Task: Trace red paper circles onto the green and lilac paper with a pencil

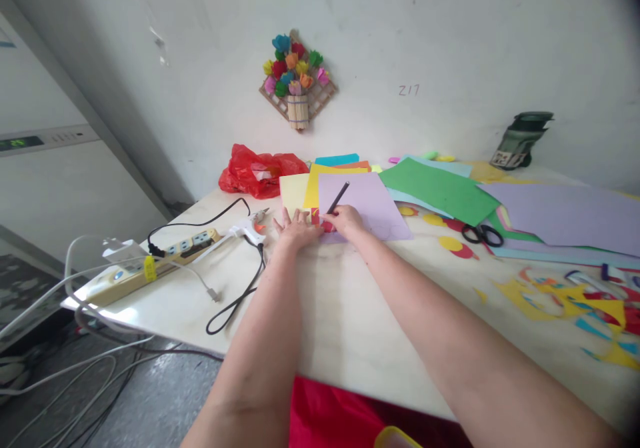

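Note:
My right hand (346,221) is closed round a dark pencil-like pen (339,197), which leans up to the right. Its lower end is hidden by my fingers. Spread flat, my left hand (299,230) presses near a small red piece of paper (315,216). That red piece lies at the left edge of a lilac sheet (380,201), which shows faint drawn curves near its lower edge. Beneath and behind the lilac sheet are a yellow sheet (311,185) and a cream sheet (293,188).
Left are a glue gun (253,227), a power strip (185,248) and loose cables. A red plastic bag (255,171) sits at the back. To the right lie black-handled scissors (483,235), a green sheet (440,188), yellow paper scraps (535,299) and a bottle (520,143).

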`<state>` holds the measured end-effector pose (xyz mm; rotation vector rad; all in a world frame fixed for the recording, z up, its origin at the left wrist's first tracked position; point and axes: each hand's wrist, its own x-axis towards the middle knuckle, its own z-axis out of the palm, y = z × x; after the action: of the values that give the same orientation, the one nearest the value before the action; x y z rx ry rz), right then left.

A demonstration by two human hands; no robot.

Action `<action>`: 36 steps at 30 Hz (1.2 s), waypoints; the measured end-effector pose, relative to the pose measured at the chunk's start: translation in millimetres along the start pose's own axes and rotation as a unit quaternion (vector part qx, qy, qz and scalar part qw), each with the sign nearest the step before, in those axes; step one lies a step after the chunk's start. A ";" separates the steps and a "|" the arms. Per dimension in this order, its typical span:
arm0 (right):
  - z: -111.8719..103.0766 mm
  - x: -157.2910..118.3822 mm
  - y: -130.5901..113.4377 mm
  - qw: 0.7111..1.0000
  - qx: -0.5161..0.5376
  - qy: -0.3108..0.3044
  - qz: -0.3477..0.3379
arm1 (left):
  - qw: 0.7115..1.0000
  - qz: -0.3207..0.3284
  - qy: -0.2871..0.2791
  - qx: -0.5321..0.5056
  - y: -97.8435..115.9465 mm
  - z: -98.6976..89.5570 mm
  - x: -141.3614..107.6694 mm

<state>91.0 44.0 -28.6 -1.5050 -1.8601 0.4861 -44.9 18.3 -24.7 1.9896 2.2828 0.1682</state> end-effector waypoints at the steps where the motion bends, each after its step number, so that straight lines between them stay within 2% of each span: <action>1: -0.1 -0.4 -0.1 1.000 -0.002 0.003 -0.002 | 1.000 -0.003 0.016 0.003 1.3 0.2 -0.7; 5: 1.5 -0.2 1.1 1.000 0.001 0.007 -0.012 | 0.996 0.006 0.082 0.021 7.5 1.1 -5.9; 11: 4.3 2.7 4.0 0.999 -0.017 0.030 -0.042 | 0.998 0.008 0.062 0.013 10.2 3.0 -6.3; 15: 3.0 3.2 4.7 0.997 -0.042 0.055 -0.039 | 0.999 0.005 0.052 0.015 10.2 5.1 -3.0; 23: 0.4 3.7 4.8 0.997 -0.047 0.049 -0.036 | 0.999 0.005 0.045 0.012 9.0 9.1 0.7; 36: 3.6 7.5 8.3 0.997 -0.047 0.056 -0.019 | 0.999 0.009 0.033 0.018 10.3 5.0 -2.0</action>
<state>93.5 53.8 -34.5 -1.5232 -1.8427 0.2936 -33.8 17.8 -28.0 2.0535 2.3250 0.1984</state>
